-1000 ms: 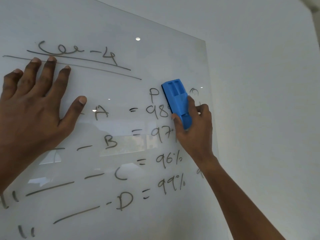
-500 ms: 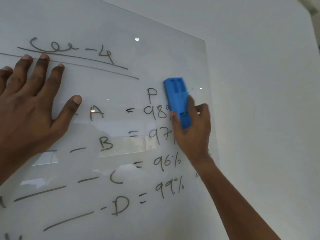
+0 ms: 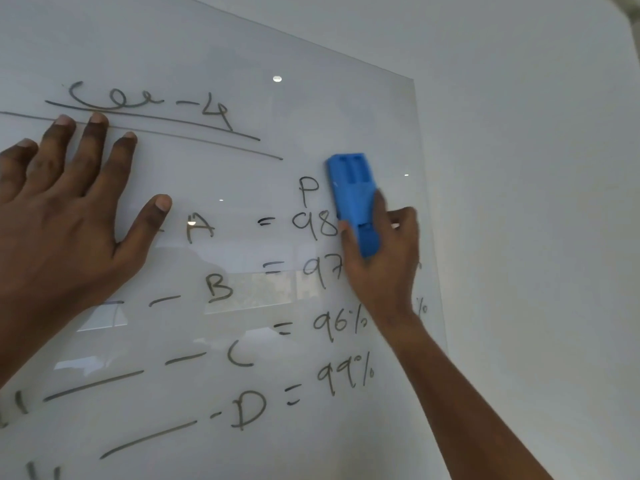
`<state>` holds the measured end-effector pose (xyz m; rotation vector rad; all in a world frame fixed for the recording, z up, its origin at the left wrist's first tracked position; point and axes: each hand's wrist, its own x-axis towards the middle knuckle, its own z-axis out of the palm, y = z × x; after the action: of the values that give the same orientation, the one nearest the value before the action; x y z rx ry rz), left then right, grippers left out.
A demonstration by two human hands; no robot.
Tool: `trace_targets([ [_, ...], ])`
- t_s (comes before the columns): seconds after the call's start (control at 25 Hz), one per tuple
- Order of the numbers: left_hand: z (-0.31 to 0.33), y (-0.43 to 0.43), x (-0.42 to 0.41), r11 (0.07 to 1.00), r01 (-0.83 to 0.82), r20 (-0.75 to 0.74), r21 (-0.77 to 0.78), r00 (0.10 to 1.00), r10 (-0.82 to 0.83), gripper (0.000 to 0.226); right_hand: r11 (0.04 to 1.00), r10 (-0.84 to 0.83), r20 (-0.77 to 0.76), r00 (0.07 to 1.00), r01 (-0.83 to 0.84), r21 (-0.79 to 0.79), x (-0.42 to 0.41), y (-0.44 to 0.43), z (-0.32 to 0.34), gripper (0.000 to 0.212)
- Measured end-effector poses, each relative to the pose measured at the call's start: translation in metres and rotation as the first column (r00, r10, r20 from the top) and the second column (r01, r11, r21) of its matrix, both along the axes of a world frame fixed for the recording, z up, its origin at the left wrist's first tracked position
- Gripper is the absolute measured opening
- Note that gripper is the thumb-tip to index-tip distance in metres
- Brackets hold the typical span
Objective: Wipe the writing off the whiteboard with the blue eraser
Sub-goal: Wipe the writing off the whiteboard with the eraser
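A glossy whiteboard [image 3: 221, 57] fills the left and middle of the view. It carries dark handwriting [image 3: 311, 230]: an underlined heading at the top and rows A to D with percentages. My right hand [image 3: 384, 265] grips the blue eraser [image 3: 351, 192] and holds it upright against the board near its right edge, over the ends of the 98 and 97 rows. The hand hides the eraser's lower part. My left hand [image 3: 65, 216] lies flat on the board at the left with its fingers spread, fingertips at the heading's underline.
The board's right edge [image 3: 427, 216] runs just beyond the eraser. Past it is a plain white wall [image 3: 536, 202]. Small bright light reflections dot the board.
The eraser has turned more upright near the right edge, and the mark to its right is gone. The left hand stays flat on the board.
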<state>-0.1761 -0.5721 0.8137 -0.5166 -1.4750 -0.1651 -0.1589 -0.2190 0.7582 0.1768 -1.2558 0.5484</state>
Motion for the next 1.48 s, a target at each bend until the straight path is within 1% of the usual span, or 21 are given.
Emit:
trace_targets([
  [0.08,0.0,0.0,-0.001,1.0,-0.006,0.005,-0.001,1.0,0.006,0.087,0.989,-0.03,-0.004,1.0,0.03,0.145,-0.001,0.001,-0.019,0.069],
  [0.12,0.0,0.0,0.0,1.0,-0.008,0.011,0.006,1.0,0.008,0.087,0.99,-0.037,-0.006,0.999,0.037,0.136,-0.002,0.012,-0.022,0.069],
  [0.2,0.0,0.001,0.002,0.999,-0.031,0.009,0.02,0.999,0.031,0.087,0.998,-0.028,0.008,1.0,0.028,-0.054,-0.006,0.038,-0.013,0.07],
  [0.28,-0.002,0.001,0.004,0.998,-0.055,-0.015,0.007,0.998,0.055,0.086,0.953,0.03,0.05,0.998,-0.014,-0.302,-0.008,0.055,0.013,0.069],
  [0.32,-0.002,0.001,0.006,0.998,-0.065,-0.031,-0.004,0.997,0.065,0.085,0.93,0.051,0.068,0.996,-0.023,-0.367,-0.007,0.053,0.027,0.068],
  [0.4,-0.001,0.001,0.008,0.996,-0.086,-0.048,-0.007,0.995,0.085,0.085,0.952,0.05,0.051,0.997,-0.032,-0.305,-0.003,0.028,0.039,0.067],
  [0.48,-0.001,0.001,0.007,0.996,-0.092,-0.052,-0.003,0.994,0.092,0.084,0.997,0.019,-0.012,1.0,-0.02,-0.073,0.004,-0.012,0.024,0.067],
  [0.6,-0.001,0.0,0.008,0.996,-0.092,-0.056,-0.003,0.994,0.092,0.083,0.974,-0.003,-0.036,0.999,0.011,0.224,0.006,-0.037,-0.022,0.069],
  [0.68,-0.002,0.001,0.012,0.995,-0.104,-0.044,-0.002,0.994,0.104,0.084,0.984,-0.045,-0.033,0.998,0.05,0.169,0.001,-0.018,-0.035,0.069],
  [0.8,-0.005,0.007,0.02,0.99,-0.138,-0.049,0.017,0.989,0.139,0.082,0.974,-0.03,-0.002,1.0,0.029,-0.224,-0.005,0.003,-0.015,0.067],
  [0.88,-0.008,0.009,0.024,0.984,-0.178,-0.06,0.027,0.982,0.179,0.08,0.934,0.038,0.006,0.999,-0.034,-0.356,-0.001,-0.019,0.005,0.065],
  [0.92,-0.008,0.009,0.025,0.982,-0.188,-0.06,0.028,0.98,0.19,0.079,0.951,0.045,-0.005,0.999,-0.044,-0.306,0.003,-0.038,0.01,0.065],
  [1.0,-0.008,0.008,0.027,0.981,-0.191,-0.052,0.032,0.98,0.192,0.079,1.0,0.014,-0.032,0.999,-0.015,-0.025,0.009,-0.074,0.0,0.067],
  [1.08,-0.008,0.007,0.027,0.98,-0.195,-0.048,0.024,0.979,0.196,0.078,0.975,-0.057,-0.038,0.998,0.064,0.214,0.012,-0.085,-0.021,0.067],
  [1.12,-0.008,0.007,0.028,0.979,-0.201,-0.047,0.021,0.978,0.202,0.078,0.964,-0.107,-0.043,0.993,0.115,0.24,0.012,-0.077,-0.026,0.066],
  [1.16,-0.009,0.008,0.029,0.977,-0.21,-0.047,0.023,0.976,0.211,0.078,0.969,-0.147,-0.041,0.988,0.152,0.196,0.01,-0.064,-0.028,0.066],
  [1.24,-0.01,0.01,0.032,0.97,-0.24,-0.052,0.03,0.969,0.241,0.077,0.988,-0.151,0.008,0.989,0.151,-0.029,0.003,-0.04,-0.016,0.065],
  [1.32,-0.011,0.011,0.035,0.965,-0.258,-0.061,0.036,0.964,0.26,0.077,0.964,-0.047,0.041,0.998,0.056,-0.258,0.003,-0.031,0.013,0.064],
  [1.36,-0.011,0.012,0.036,0.965,-0.261,-0.063,0.038,0.963,0.263,0.077,0.951,0.004,0.034,0.999,0.007,-0.311,0.005,-0.038,0.027,0.064],
  [1.4,-0.011,0.012,0.036,0.963,-0.266,-0.064,0.037,0.961,0.268,0.077,0.957,0.04,0.019,0.999,-0.033,-0.289,0.008,-0.05,0.036,0.065],
  [1.48,-0.011,0.011,0.036,0.962,-0.273,-0.063,0.033,0.96,0.274,0.076,0.997,0.044,-0.023,0.999,-0.045,-0.067,0.017,-0.081,0.032,0.066],
])
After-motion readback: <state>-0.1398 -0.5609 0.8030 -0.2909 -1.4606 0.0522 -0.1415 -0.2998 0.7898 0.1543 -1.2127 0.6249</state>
